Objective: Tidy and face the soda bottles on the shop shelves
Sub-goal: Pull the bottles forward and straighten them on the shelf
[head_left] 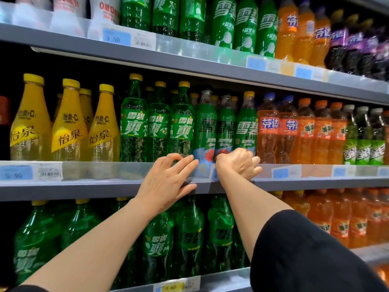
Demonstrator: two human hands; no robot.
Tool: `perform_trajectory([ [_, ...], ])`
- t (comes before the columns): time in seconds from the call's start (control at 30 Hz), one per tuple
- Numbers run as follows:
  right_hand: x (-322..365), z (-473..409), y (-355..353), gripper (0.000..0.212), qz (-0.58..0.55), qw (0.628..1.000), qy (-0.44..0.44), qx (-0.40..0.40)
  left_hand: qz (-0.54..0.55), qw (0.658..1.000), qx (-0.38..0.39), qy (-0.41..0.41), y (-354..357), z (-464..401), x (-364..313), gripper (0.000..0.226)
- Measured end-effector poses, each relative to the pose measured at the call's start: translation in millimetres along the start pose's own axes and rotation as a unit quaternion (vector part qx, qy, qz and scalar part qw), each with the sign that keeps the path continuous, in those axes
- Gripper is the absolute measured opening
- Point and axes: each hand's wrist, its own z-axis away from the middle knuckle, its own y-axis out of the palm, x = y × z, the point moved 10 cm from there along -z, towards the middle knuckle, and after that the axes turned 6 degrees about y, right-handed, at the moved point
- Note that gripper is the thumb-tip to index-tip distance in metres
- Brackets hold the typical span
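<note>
On the middle shelf stand three green soda bottles with blue and red lower labels [204,131], between plain green bottles [156,127] on the left and orange soda bottles [268,133] on the right. My left hand [168,178] lies against the clear front rail [105,170] below them. Its fingers stretch to the right and its thumb sits under the grey shelf edge [63,190]. My right hand [240,163] is curled over the top of the same rail, just in front of the bases of the blue-and-red labelled bottles. Neither hand holds a bottle.
Yellow bottles [67,125] fill the left of the middle shelf; dark bottles with green labels [362,140] stand far right. The top shelf carries white, green, orange and purple bottles [357,49]. Large green bottles [189,234] and orange ones [341,218] stand below. Price tags [16,172] line the rails.
</note>
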Motion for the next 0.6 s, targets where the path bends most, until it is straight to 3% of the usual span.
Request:
perform_trajectory([
  [0.47,-1.0,-0.7,-0.4,0.028,-0.019,1.0,-0.002,-0.003,-0.024,0.999,-0.002,-0.025,-0.3,1.4,-1.1,0.068],
  [0.6,-3.4,-1.4,-2.4,0.04,-0.046,0.999,-0.013,0.01,-0.018,0.999,-0.005,-0.028,-1.1,2.2,-0.8,0.068],
])
